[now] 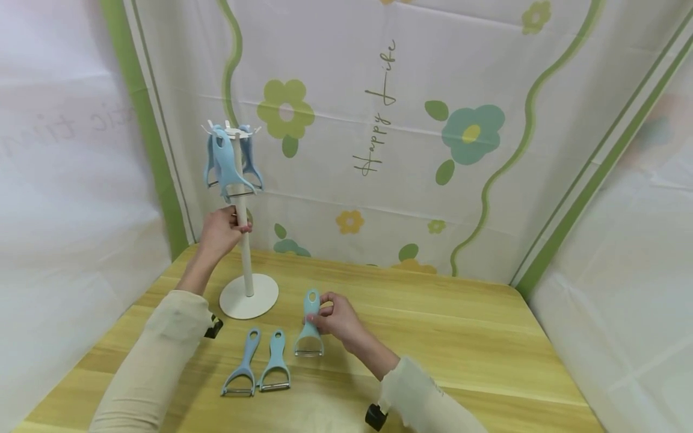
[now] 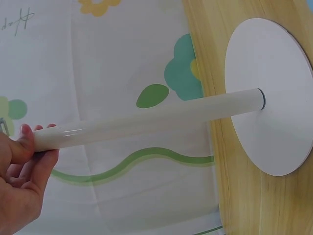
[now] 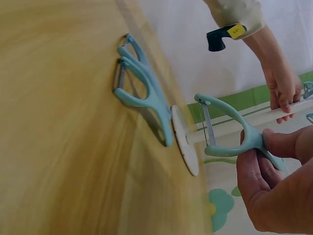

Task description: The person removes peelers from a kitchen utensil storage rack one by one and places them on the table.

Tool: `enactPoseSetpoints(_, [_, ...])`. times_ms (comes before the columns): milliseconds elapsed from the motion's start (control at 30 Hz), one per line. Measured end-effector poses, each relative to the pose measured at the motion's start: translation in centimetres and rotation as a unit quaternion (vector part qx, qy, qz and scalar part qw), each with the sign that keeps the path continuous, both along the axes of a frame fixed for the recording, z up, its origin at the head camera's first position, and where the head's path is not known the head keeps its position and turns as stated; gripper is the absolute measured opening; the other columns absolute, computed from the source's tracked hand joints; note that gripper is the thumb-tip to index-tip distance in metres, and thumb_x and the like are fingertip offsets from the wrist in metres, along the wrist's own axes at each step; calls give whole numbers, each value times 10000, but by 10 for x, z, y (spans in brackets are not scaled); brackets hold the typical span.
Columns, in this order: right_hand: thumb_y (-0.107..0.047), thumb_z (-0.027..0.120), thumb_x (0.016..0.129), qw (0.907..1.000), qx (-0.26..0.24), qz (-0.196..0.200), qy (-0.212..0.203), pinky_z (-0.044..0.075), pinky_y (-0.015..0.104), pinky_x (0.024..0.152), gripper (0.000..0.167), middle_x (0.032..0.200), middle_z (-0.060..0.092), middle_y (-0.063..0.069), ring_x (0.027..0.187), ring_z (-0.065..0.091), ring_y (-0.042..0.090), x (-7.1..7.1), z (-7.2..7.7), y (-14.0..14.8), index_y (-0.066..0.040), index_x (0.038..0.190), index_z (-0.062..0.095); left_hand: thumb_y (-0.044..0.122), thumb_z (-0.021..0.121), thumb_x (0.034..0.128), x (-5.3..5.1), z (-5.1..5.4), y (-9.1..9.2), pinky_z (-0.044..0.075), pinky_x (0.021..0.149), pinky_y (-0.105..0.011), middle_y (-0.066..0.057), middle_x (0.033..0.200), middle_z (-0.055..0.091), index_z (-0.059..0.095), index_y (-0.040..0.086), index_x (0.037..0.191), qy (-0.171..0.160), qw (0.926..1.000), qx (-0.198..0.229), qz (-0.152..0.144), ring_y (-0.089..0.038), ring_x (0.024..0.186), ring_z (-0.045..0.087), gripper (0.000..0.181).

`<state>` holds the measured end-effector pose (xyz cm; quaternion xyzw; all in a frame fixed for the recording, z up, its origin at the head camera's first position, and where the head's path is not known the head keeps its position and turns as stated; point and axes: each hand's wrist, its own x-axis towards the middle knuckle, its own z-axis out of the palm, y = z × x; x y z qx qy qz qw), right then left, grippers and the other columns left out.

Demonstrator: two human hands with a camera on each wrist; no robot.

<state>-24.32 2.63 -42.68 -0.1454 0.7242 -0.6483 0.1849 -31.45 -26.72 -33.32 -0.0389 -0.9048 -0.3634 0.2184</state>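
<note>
My left hand grips the pole of a white stand just below its hanging peelers. In the left wrist view, thumb and fingers wrap around the white pole. Several blue peelers hang from the hooks at the top of the stand. My right hand pinches a light blue Y-shaped peeler by its handle, raised off the table with the blade end toward me. Two more peelers, one blue and one light blue, lie side by side on the table, handles pointing away.
The stand's round white base rests on the wooden table at the left. Behind the table hangs a white curtain printed with flowers, and similar sheets enclose both sides.
</note>
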Motion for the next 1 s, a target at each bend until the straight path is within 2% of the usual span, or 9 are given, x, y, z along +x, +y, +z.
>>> enactPoseSetpoints(233, [31,695,888,9999,83,-28,-81,630,367,713,350,885,735,208,799,748,270,8,-18,3,54,1166,485,-52,619,878,1,2,2,578,835,-568,-325,1026,707,641,-122,1062,31,10000,-51,0,-460,936,714,198])
enactPoseSetpoints(500, [28,717,871,9990,407,-125,-127,617,315,660,380,851,701,142,683,686,163,13,-38,3,43,1180,497,-57,623,880,3,3,1,574,847,-570,-327,1039,705,637,-123,1072,-39,10000,-15,8,-460,953,711,203])
enactPoseSetpoints(733, [50,739,833,9965,749,-337,142,531,237,575,362,750,673,96,609,606,121,16,-50,1,34,1132,535,-38,634,891,3,4,1,573,856,-564,-327,1064,699,630,-118,1096,-159,9999,-38,23,-460,974,706,219])
enactPoseSetpoints(1000, [3,759,837,9882,1326,-276,714,462,176,474,420,714,697,99,526,560,82,20,-59,0,74,1197,556,-52,628,889,2,3,0,577,854,-556,-323,1057,703,631,-119,1102,-161,9999,-51,-12,-453,968,710,223])
